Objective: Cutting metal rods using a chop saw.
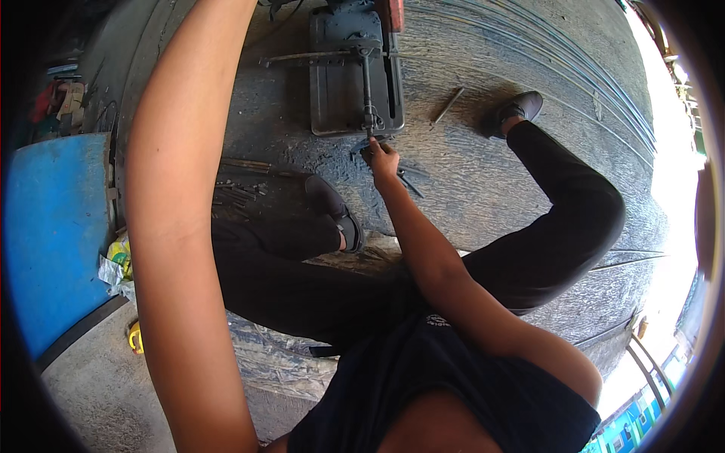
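A cut-off saw's dark metal base (323, 113) lies on the floor ahead of me, with a vise and its long screw (368, 89) pointing toward me. My right hand (383, 161) is closed around the vise handle (370, 138) at the near end of that screw; the fingers partly hide it. A thin metal rod (302, 57) lies crosswise through the vise. My left arm stretches up past the top edge, so the left hand is out of view. A red part (393, 15) of the saw shows at the top edge.
Long thin rods (559, 57) run off to the far right. A short metal piece (448, 106) lies near my right shoe (521, 109). Several cut rods (238, 195) lie by my left shoe (332, 204). A blue panel (60, 241) stands at the left.
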A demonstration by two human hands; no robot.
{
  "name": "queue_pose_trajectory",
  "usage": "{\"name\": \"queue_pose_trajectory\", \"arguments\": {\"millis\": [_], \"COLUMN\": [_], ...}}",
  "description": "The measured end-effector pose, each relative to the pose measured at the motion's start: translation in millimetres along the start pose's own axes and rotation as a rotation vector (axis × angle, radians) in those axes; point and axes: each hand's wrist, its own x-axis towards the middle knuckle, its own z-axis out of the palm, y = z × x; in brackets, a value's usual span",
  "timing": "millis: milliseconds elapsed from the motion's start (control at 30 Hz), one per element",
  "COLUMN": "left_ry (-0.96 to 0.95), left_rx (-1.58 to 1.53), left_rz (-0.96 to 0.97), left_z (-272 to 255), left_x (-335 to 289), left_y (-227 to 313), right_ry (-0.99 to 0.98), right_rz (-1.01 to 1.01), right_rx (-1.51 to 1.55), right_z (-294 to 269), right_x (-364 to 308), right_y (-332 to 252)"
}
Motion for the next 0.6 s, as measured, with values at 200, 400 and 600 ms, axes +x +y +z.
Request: {"name": "queue_pose_trajectory", "arguments": {"millis": [200, 400, 600], "left_ry": [-0.053, -0.005, -0.056], "left_rx": [-0.066, -0.166, -0.197], "left_rz": [-0.043, 0.007, 0.017], "left_z": [5, 13, 13], "left_x": [12, 22, 24], "left_y": [-7, -18, -20], "right_ry": [0.002, -0.001, 0.007], "right_rz": [-0.021, 0.031, 0.061], "right_rx": [0.034, 0.081, 0.123], "right_z": [-1, 1, 3], "right_x": [-2, -10, -16], "right_y": [2, -4, -13]}}
